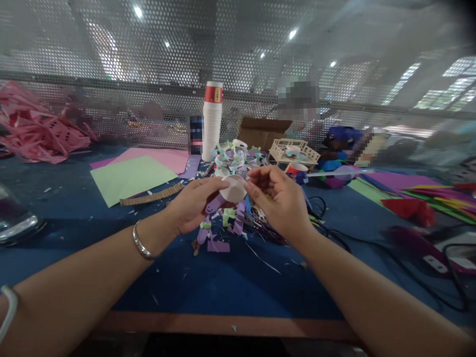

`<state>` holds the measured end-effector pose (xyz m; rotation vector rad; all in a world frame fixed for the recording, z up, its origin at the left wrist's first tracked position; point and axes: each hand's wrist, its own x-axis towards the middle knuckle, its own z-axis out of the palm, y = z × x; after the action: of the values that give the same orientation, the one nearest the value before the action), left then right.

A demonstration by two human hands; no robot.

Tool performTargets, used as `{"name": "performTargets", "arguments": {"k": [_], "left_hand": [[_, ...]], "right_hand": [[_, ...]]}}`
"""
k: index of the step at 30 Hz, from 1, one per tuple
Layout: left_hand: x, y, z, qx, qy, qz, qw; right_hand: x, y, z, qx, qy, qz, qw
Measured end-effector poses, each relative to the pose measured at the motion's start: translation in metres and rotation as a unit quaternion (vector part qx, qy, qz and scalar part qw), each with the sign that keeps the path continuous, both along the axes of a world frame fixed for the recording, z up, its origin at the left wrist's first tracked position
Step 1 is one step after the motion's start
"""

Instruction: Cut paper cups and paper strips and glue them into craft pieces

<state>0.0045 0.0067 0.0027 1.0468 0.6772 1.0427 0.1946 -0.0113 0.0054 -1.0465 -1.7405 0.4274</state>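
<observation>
A small white paper cup [233, 189] is held over the table between my two hands. My left hand [194, 201] grips its left side, thumb on the rim. The fingers of my right hand [275, 198] are pinched together at the cup's right edge. Below the cup are purple paper strips [239, 220] with light green bits; whether they are joined to it, I cannot tell. Just behind stands a cluster of cut paper cups with teal and purple trim [237, 156].
A tall stack of paper cups [211, 122] rises behind the cluster. Coloured paper sheets [134, 177] and a corrugated cardboard strip [150, 195] lie left. Farther right are a wooden model [294, 153], black cables [381, 246] and a purple power strip [423, 250]. Paper scraps litter the blue table.
</observation>
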Motion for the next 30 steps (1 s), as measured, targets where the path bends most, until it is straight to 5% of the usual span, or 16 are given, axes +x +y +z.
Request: {"name": "performTargets", "arguments": {"k": [6,14,30], "left_hand": [[0.0,-0.006,0.001,0.096,0.076,-0.031,0.992],[-0.01,0.003,-0.004,0.166,0.095,-0.046,0.98],[-0.022,0.011,0.006,0.064,0.103,-0.057,0.991]], "right_hand": [[0.0,0.006,-0.003,-0.104,0.088,0.068,0.988],[-0.002,0.001,0.0,-0.082,0.069,0.07,0.992],[0.005,0.009,-0.004,-0.097,0.096,0.032,0.99]]}}
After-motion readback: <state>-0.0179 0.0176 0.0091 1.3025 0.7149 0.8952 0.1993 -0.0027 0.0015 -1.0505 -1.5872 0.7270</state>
